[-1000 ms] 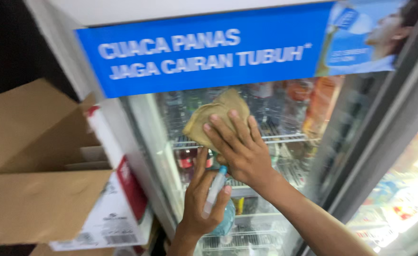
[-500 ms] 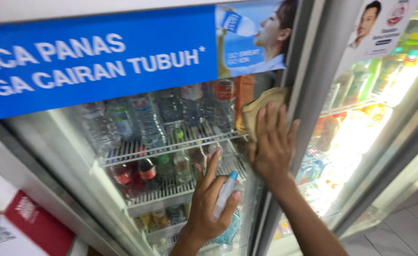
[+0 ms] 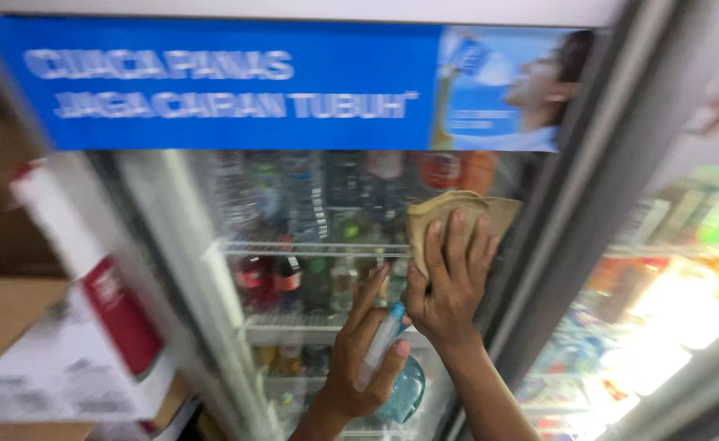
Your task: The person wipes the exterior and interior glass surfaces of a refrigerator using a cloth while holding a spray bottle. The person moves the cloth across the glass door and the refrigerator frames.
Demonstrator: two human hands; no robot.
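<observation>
cloth, tan and crumpled, pressed flat against the glass door of a drinks fridge, near the door's right edge and just under the blue banner along the top edge. bunched above and under the fingertips of the right hand, spilling out past them toward the door's upper right corner.

largest first: glass door filling the middle, blurred, with wire shelves behind it carrying rows of bottles. blue banner with white lettering and a drinking figure across the top. dark door frame slanting down just right of the cloth, a second lit fridge beyond it. cardboard boxes stacked at the left edge, one with a red and white panel.

right hand spread wide, palm to the glass, fingers splayed over the cloth's lower part, pinning rather than clutching it. left hand lower on the door, just beside the right wrist, curled round a small spray bottle with a teal body and pale nozzle, index finger stretched up along the glass. cloth well above the spray bottle, apart from the left hand.
</observation>
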